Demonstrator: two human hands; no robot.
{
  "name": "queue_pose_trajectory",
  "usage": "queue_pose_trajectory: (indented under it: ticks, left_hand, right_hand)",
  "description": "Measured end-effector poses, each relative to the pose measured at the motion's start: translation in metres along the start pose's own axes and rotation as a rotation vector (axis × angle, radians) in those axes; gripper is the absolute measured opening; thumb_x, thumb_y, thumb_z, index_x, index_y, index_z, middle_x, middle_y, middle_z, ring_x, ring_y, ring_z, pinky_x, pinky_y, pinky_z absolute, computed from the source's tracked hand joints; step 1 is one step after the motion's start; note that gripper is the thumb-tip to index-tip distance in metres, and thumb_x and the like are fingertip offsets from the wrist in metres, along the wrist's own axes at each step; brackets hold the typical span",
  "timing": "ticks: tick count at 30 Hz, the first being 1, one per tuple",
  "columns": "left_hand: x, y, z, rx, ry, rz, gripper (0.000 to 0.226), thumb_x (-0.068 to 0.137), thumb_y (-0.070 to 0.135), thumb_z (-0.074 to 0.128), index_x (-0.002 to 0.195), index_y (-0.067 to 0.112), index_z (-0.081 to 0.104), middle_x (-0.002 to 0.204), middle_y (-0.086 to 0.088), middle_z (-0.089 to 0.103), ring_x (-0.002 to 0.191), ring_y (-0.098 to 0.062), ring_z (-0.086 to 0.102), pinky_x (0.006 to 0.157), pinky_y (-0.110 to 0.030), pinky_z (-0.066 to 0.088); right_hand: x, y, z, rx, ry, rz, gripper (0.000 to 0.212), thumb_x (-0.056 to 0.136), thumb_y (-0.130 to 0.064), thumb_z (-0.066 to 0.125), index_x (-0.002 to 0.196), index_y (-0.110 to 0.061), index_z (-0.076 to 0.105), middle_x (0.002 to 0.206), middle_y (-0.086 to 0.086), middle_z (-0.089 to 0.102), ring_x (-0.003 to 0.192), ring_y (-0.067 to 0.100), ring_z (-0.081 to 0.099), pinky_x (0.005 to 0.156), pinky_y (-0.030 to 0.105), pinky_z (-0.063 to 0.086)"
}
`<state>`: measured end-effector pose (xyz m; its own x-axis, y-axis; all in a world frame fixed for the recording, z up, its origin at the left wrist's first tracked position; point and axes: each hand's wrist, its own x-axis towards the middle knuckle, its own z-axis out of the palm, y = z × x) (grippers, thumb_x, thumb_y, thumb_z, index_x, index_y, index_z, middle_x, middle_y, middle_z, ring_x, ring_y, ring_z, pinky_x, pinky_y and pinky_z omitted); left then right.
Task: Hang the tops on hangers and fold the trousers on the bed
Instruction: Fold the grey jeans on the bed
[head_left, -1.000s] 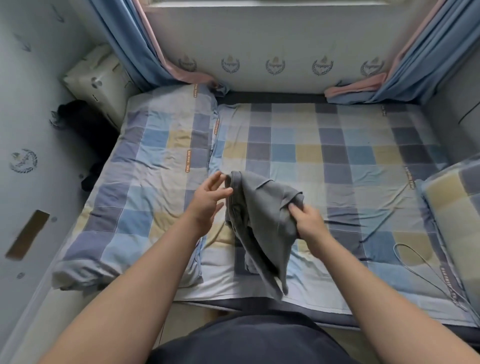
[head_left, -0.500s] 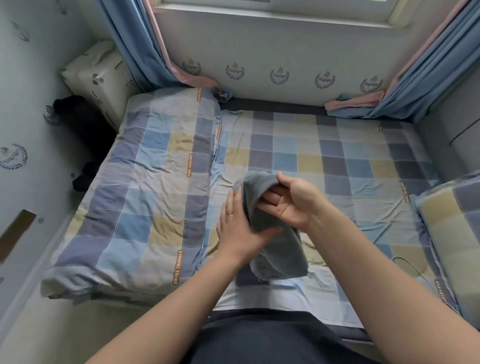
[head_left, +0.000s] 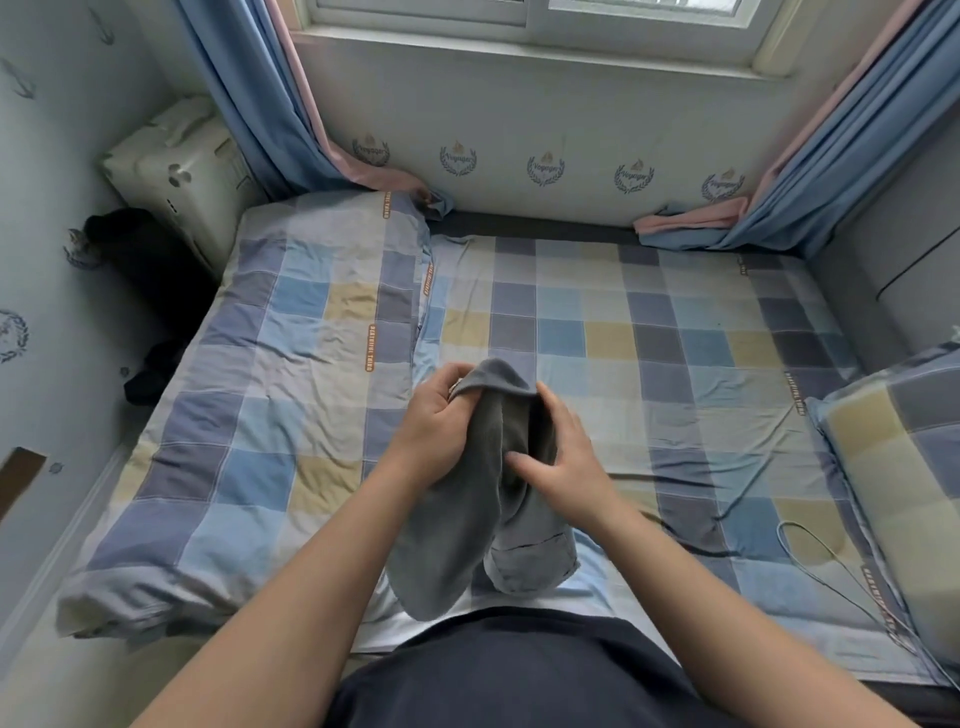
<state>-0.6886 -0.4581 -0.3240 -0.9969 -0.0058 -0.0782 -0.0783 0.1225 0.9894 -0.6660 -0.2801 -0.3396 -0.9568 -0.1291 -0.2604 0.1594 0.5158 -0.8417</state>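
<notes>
Grey trousers (head_left: 467, 525) hang lengthwise from centre frame downward over the bed (head_left: 675, 338); left hand (head_left: 431, 421) grips their top fold, right hand (head_left: 569, 462) clasps their side.

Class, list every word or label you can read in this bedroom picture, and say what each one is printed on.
"Voyager": wreath emblems on the wall under the window.
"BEAUTIFUL THING", as far as it reads: orange strip on the quilt.
Too blurred to read: the strips on the sheet, the emblem on the left wall.
No text shows on the trousers.
</notes>
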Motion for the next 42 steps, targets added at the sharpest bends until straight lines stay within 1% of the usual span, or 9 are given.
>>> queue_pose_trajectory:
  ticks: [6, 10, 14, 18, 23, 27, 35, 38, 42]
  left_hand:
    - [0.003, 0.025, -0.004, -0.014, -0.086, 0.028, 0.026, 0.105, 0.017, 0.052, 0.095, 0.007, 0.074, 0.085, -0.004, 0.070, 0.082, -0.009, 0.064, 0.077, -0.029, 0.053]
    - [0.013, 0.037, -0.007, -0.013, -0.100, 0.059, 0.028, 0.105, 0.019, 0.051, 0.097, 0.004, 0.074, 0.084, -0.003, 0.070, 0.080, -0.010, 0.063, 0.076, -0.026, 0.053]
    - [0.035, 0.025, -0.014, 0.142, 0.097, 0.085, 0.021, 0.103, 0.024, 0.056, 0.094, 0.019, 0.075, 0.087, 0.009, 0.073, 0.086, -0.006, 0.066, 0.083, -0.027, 0.053]
    - [0.044, -0.009, -0.022, 0.336, 0.231, -0.054, 0.031, 0.091, 0.036, 0.056, 0.120, 0.031, 0.064, 0.119, 0.008, 0.068, 0.114, -0.014, 0.061, 0.102, -0.043, 0.050]
    - [0.002, -0.024, 0.010, 0.329, -0.097, -0.176, 0.029, 0.089, 0.032, 0.075, 0.113, 0.020, 0.064, 0.113, 0.004, 0.066, 0.108, -0.016, 0.062, 0.096, -0.030, 0.050]
    - [-0.026, -0.037, 0.037, 0.333, -0.469, -0.315, 0.059, 0.075, 0.054, 0.079, 0.125, 0.035, 0.054, 0.120, 0.012, 0.064, 0.108, -0.005, 0.060, 0.091, -0.029, 0.051]
    - [-0.011, -0.055, 0.038, 0.405, -0.032, -0.343, 0.017, 0.100, 0.018, 0.051, 0.089, 0.023, 0.064, 0.090, -0.005, 0.068, 0.095, -0.032, 0.066, 0.071, -0.035, 0.047]
    - [-0.004, -0.048, 0.025, 0.063, 0.179, -0.514, 0.024, 0.102, 0.014, 0.049, 0.093, 0.022, 0.069, 0.100, -0.012, 0.072, 0.097, -0.030, 0.067, 0.087, -0.047, 0.056]
    - [0.006, -0.033, 0.016, -0.310, 0.369, -0.607, 0.021, 0.104, 0.011, 0.046, 0.112, 0.009, 0.065, 0.092, -0.013, 0.069, 0.080, -0.026, 0.067, 0.067, -0.034, 0.057]
  right_hand:
    - [0.005, 0.014, 0.003, -0.142, 0.081, 0.053, 0.066, 0.075, -0.049, 0.080, 0.134, -0.047, 0.051, 0.159, -0.009, 0.015, 0.142, 0.018, 0.022, 0.120, 0.046, 0.023]
    - [0.014, 0.030, 0.005, -0.126, -0.089, 0.213, 0.010, 0.092, -0.039, 0.065, 0.085, -0.032, 0.064, 0.111, 0.005, 0.069, 0.107, 0.027, 0.059, 0.094, 0.044, 0.049]
    - [0.018, 0.038, 0.002, -0.227, -0.048, 0.253, 0.031, 0.102, -0.029, 0.053, 0.071, -0.026, 0.055, 0.087, 0.004, 0.062, 0.085, 0.026, 0.054, 0.065, 0.033, 0.036]
    - [0.030, 0.032, -0.011, 0.095, 0.057, 0.404, 0.023, 0.100, -0.021, 0.056, 0.089, -0.003, 0.067, 0.087, 0.010, 0.064, 0.081, 0.023, 0.056, 0.068, 0.035, 0.043]
    - [0.042, -0.001, -0.024, 0.506, 0.136, 0.541, 0.014, 0.098, -0.012, 0.053, 0.089, -0.007, 0.063, 0.085, 0.014, 0.066, 0.073, 0.025, 0.061, 0.064, 0.034, 0.050]
    - [0.042, -0.029, -0.025, 0.772, 0.158, 0.540, 0.009, 0.097, -0.012, 0.055, 0.092, -0.006, 0.060, 0.080, 0.012, 0.061, 0.070, 0.022, 0.060, 0.048, 0.026, 0.047]
    - [0.031, -0.057, -0.039, 1.166, -0.116, 0.332, 0.036, 0.097, -0.011, 0.055, 0.133, -0.003, 0.055, 0.124, 0.015, 0.067, 0.114, 0.028, 0.065, 0.093, 0.040, 0.057]
    - [0.025, -0.041, -0.042, 1.034, -0.192, 0.261, 0.036, 0.096, -0.020, 0.060, 0.131, -0.017, 0.060, 0.127, 0.006, 0.069, 0.121, 0.025, 0.064, 0.105, 0.048, 0.048]
    - [0.014, -0.006, -0.031, 0.600, -0.145, 0.199, 0.056, 0.074, -0.039, 0.077, 0.126, -0.032, 0.056, 0.137, 0.003, 0.061, 0.121, 0.019, 0.061, 0.100, 0.042, 0.050]
